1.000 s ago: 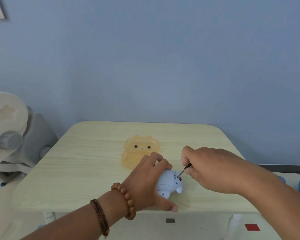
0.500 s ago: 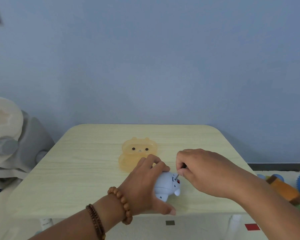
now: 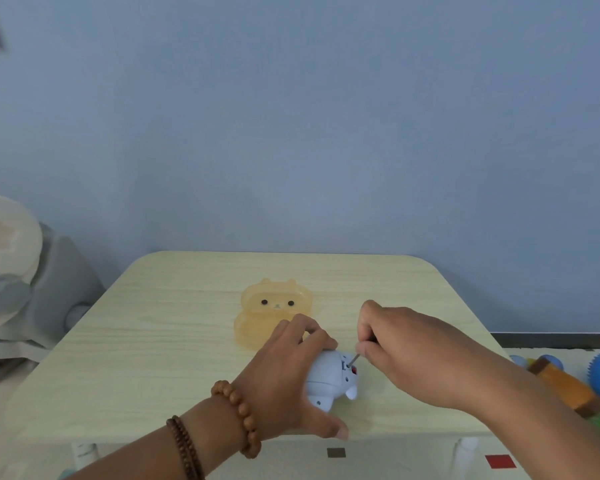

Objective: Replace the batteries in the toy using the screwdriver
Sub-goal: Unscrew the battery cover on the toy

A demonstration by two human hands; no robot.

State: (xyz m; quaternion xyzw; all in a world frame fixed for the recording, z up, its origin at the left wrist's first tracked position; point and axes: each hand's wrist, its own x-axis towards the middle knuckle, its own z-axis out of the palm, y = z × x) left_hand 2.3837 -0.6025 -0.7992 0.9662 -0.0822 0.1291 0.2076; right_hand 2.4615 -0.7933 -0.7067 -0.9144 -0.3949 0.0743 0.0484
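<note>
A small pale-blue animal toy [image 3: 328, 377] lies on the light wooden table [image 3: 174, 344] near its front edge. My left hand [image 3: 284, 372] wraps over the toy's left side and holds it down, thumb stretched toward the table edge. My right hand [image 3: 400, 348] pinches a thin screwdriver [image 3: 355, 358]; its metal tip points down-left into the toy's underside, beside a small red spot. Most of the screwdriver handle is hidden inside my fist.
A translucent orange bear-shaped case [image 3: 272, 311] lies on the table just behind my left hand. A grey and cream baby seat [image 3: 25, 289] stands left of the table. Colourful toys [image 3: 568, 382] lie on the floor at the right. A blue wall rises behind.
My right hand has shifted slightly left and closer over the toy, with the screwdriver tip staying in the toy's underside. My left hand keeps its hold.
</note>
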